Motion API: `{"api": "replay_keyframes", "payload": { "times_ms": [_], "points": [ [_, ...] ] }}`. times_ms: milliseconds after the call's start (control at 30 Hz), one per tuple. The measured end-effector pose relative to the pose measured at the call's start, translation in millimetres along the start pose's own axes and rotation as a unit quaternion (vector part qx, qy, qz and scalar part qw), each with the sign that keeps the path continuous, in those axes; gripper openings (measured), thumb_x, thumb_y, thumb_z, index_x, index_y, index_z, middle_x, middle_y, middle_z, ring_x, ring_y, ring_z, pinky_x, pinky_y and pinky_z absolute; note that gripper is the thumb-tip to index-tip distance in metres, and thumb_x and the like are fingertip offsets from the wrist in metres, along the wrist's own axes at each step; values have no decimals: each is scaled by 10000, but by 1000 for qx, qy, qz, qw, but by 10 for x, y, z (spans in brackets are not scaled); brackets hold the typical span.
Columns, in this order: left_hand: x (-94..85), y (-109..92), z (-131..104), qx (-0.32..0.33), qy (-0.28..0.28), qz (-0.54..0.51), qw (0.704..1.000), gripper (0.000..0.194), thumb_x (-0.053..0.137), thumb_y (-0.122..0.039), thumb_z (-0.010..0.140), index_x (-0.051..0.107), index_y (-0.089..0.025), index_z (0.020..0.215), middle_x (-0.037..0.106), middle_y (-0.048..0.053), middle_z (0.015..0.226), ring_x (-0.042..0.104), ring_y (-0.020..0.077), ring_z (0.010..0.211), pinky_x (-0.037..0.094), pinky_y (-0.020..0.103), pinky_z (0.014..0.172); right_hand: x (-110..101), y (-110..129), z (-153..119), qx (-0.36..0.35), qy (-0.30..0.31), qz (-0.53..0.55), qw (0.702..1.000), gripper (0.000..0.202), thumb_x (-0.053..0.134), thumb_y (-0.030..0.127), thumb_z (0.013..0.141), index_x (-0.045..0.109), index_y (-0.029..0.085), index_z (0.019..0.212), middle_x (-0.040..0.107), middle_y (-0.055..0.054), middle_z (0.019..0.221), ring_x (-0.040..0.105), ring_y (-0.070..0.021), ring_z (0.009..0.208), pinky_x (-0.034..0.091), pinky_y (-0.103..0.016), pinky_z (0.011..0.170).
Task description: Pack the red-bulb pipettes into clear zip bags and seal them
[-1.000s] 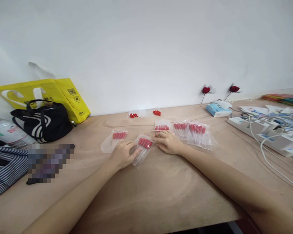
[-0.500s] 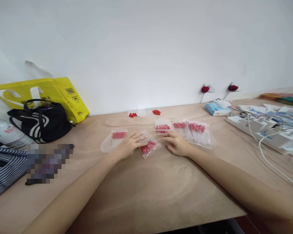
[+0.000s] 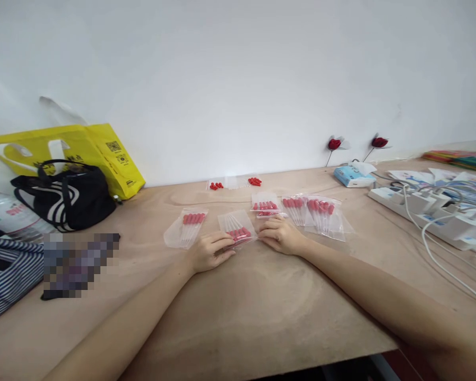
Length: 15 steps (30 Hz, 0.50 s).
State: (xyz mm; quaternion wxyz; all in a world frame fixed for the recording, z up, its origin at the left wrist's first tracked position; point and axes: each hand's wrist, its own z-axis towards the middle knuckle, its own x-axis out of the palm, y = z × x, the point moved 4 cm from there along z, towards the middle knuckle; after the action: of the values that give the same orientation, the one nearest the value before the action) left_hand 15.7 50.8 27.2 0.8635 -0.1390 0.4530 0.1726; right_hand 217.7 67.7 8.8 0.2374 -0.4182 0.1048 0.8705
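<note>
A clear plastic bag [image 3: 235, 218] holding several white sticks with red tips lies flat between my hands, tips towards me. My left hand [image 3: 212, 251] grips its near left corner, thumb below and fingers on top. At the near right corner my right hand [image 3: 280, 235] has its fingers closed on the bag's edge; the fingertips are partly hidden. To the left, touching neither hand, lies another bag of red-tipped sticks [image 3: 191, 227]. Beyond my right hand are a bag with red tips [image 3: 265, 203] and two more filled bags, one with sticks fanned out [image 3: 321, 211].
Small bags with red pieces [image 3: 230, 182] lie by the wall. On the left are a yellow bag [image 3: 122, 164], a black bag [image 3: 85, 198] and striped cloth [image 3: 11, 275]. On the right stand a tissue pack [image 3: 353, 175] and a power strip with cables [image 3: 440, 217].
My left hand has moved from the bag's upper part down to its near left corner. The bag has turned straighter, and my right hand has shifted slightly left onto its edge.
</note>
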Motion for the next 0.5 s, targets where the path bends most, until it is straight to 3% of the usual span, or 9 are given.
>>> {"api": "replay_keyframes", "payload": {
  "times_ms": [167, 300, 400, 500],
  "points": [
    [34, 30, 6, -7, -28, -6, 1000, 140, 491, -184, 817, 613, -161, 883, 655, 63, 885, 617, 138, 835, 522, 263, 757, -32, 91, 63, -40, -11, -74, 996, 210, 414, 223, 847, 600, 234, 944, 630, -19, 781, 524, -143, 734, 326, -325, 707],
    [20, 33, 15, -22, -22, -14, 999, 142, 504, -209, 818, 611, -152, 893, 653, 74, 900, 617, 144, 850, 525, 265, 756, 7, 144, 112, -63, -9, -114, 991, 243, 393, 179, 848, 616, 205, 754, 583, -4, 606, 492, -131, 637, 311, -326, 707],
    [14, 42, 10, -13, -8, -5, 1000, 203, 561, -303, 786, 608, -151, 913, 648, 82, 929, 612, 164, 879, 526, 278, 774, 15, 89, 111, -7, -32, -91, 995, 209, 420, 192, 836, 604, 187, 736, 585, -16, 618, 508, -138, 668, 309, -324, 721],
    [14, 56, -6, -5, -24, 31, 999, 172, 541, -285, 802, 615, -165, 900, 656, 65, 903, 616, 157, 872, 526, 272, 781, 25, 1, 74, 60, -44, -34, 997, 150, 455, 212, 819, 592, 180, 767, 619, -29, 713, 531, -139, 716, 310, -321, 735]
  ]
}}
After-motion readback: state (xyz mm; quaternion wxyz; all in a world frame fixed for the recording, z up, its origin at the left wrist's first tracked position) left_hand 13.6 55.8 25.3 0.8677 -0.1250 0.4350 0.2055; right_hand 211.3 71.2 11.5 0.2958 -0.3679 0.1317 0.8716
